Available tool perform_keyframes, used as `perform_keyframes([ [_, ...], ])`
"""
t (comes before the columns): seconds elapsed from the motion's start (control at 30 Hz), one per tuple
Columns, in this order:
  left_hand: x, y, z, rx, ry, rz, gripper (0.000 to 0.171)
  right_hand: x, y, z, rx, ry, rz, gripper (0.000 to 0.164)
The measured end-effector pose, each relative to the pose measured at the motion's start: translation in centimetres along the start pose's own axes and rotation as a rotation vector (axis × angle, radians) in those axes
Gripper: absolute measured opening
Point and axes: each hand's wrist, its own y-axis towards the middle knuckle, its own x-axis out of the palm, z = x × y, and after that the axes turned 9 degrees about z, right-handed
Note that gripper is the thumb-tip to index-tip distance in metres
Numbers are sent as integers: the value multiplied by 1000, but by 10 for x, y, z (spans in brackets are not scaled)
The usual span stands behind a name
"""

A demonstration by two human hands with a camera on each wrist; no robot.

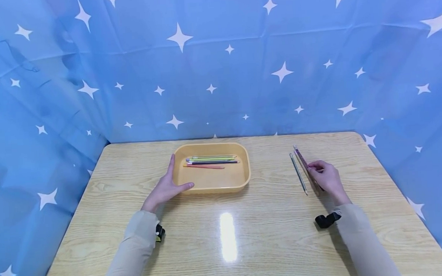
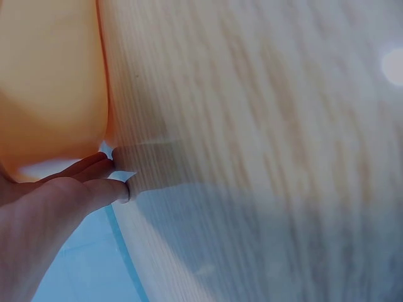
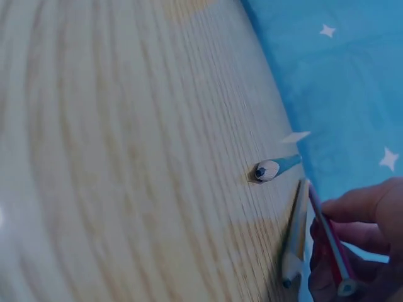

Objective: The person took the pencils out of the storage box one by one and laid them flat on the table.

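Observation:
My right hand pinches a dark red-purple pencil between thumb and fingers, at the right of the table. In the right wrist view, this pencil slants with its near end low beside the fingers. A pale wooden pencil lies right next to it, partly covered in the head view. Left of these lies a blue-grey pencil, its point toward the near side. My left hand rests at the left front corner of a yellow tray, fingers straight along its left side and thumb across the front rim.
Several pencils lie side by side in the back half of the tray. The wood-grain table ends at a blue star-patterned curtain behind and at both sides. A bright light reflection shows on the tabletop.

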Motion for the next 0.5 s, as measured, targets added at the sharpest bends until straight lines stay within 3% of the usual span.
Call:
perform_keyframes([
  [0.5, 0, 1, 0, -17, -8, 5, 122, -4, 0, 14, -44, -98, 45, 22],
])
